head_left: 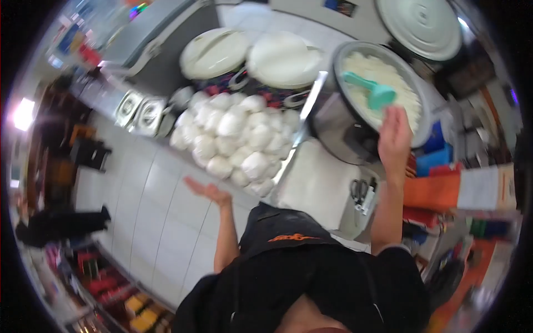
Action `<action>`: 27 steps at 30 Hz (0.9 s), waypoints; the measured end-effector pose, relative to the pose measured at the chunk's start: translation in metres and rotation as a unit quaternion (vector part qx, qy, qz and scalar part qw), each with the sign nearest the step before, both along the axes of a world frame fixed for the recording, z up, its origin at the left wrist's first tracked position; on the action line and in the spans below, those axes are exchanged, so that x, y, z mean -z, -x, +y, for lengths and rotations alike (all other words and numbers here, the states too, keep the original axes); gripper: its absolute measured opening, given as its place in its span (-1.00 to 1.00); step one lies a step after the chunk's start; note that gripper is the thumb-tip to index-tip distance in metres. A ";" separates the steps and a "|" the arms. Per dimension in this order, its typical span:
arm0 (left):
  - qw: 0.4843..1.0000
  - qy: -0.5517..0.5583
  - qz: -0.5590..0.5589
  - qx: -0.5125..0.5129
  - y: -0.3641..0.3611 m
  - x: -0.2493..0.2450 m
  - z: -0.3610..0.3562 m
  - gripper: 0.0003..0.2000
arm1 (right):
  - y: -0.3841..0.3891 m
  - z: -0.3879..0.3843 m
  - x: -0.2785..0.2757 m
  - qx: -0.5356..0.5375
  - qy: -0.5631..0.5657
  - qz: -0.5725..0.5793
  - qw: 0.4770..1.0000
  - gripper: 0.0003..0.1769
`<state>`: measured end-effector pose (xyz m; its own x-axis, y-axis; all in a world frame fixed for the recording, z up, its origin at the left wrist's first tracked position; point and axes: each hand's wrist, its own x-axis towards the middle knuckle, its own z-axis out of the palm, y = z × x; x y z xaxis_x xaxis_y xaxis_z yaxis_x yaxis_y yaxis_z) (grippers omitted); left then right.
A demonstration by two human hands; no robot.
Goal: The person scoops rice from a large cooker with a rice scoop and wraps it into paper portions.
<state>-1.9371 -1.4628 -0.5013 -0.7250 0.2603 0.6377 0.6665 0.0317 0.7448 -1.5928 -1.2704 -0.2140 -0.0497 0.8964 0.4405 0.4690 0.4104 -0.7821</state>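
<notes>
My right hand [395, 133] is over the near rim of a large rice cooker [341, 119], close to a green scoop [381, 94] that lies on the white rice [408, 91]. Its fingers are stretched out and hold nothing. Off to the left, my left hand [208, 190] hangs in the air above the tiled floor, its fingers extended and empty. Between the two hands, a large heap of white wrapped bundles [230, 125] is piled on the counter. Beside the heap and in front of the cooker lies a white sheet or board [313, 180].
Scissors [359, 191] lie in a narrow tray right of the white sheet. Two pale oval lids [286, 58] stand behind the bundles, with metal containers [149, 115] to the left. A round lid [420, 28] is at the back right. A dark-clothed person [66, 225] is far left.
</notes>
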 end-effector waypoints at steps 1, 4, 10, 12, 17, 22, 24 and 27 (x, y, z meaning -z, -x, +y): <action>0.999 -0.011 0.031 -0.011 -0.006 -0.008 0.005 -0.27 | -0.008 0.022 -0.005 0.032 -0.086 -0.065 0.994 -0.78; 0.999 -0.021 0.006 0.025 -0.032 -0.053 0.014 -0.20 | -0.008 0.069 -0.024 -0.017 -0.073 -0.205 0.976 -0.71; 0.979 -0.102 0.102 0.145 -0.067 -0.149 0.077 -0.42 | 0.020 0.150 -0.003 -0.142 -0.023 -0.432 0.890 -0.64; 0.951 -0.097 0.134 0.262 -0.079 -0.190 0.106 -0.60 | 0.001 0.153 -0.014 -0.140 -0.052 -0.415 0.898 -0.62; 0.890 0.051 0.054 0.450 -0.129 -0.289 0.176 -0.93 | -0.103 0.113 -0.078 0.006 -0.040 -0.360 0.932 -0.67; 0.806 0.254 0.246 0.474 -0.187 -0.303 0.281 -0.85 | -0.157 0.099 -0.077 0.147 0.074 -0.574 0.802 -0.71; 0.750 0.370 0.335 0.434 -0.221 -0.302 0.322 -0.81 | -0.138 0.098 -0.063 0.145 0.107 -0.646 0.742 -0.74; 0.702 0.426 0.396 0.410 -0.248 -0.281 0.347 -0.79 | -0.116 0.105 -0.056 0.120 0.178 -0.667 0.714 -0.77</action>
<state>-1.6890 -1.1159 -0.2207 0.3861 0.9152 0.1150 0.9155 -0.3955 0.0738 -1.4769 -1.1658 -0.1580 -0.0386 0.9929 -0.1125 0.9168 0.0800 0.3912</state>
